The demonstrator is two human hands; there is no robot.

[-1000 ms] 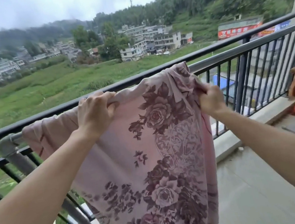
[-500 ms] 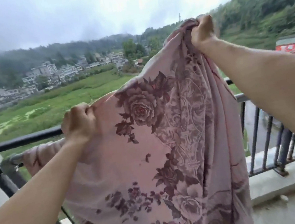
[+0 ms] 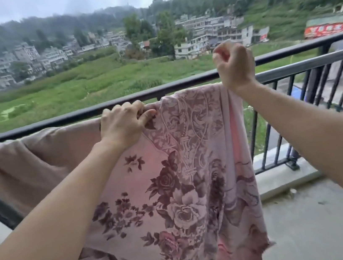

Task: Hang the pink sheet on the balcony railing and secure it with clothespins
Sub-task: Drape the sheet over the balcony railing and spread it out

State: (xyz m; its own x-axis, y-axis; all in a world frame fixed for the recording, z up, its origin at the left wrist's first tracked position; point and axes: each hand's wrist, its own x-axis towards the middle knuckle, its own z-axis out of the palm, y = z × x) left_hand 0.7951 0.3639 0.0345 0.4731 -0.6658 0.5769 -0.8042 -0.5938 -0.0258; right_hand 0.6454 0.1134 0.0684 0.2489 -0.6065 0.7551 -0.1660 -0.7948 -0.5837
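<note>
Head view: the pink sheet (image 3: 172, 173) drapes over the balcony railing (image 3: 287, 51). The left hand (image 3: 124, 123) pinches its top edge against the rail; the right hand (image 3: 234, 66) is fisted above, its grip seemingly empty. No clothespins are visible, so wind or letting go could probably slide it off.

Pink sheet (image 3: 174, 184) is draping over the balcony railing (image 3: 181, 84); left hand (image 3: 124, 124) is gripping its top edge, while right hand (image 3: 234, 66) is hovering curled above.
</note>
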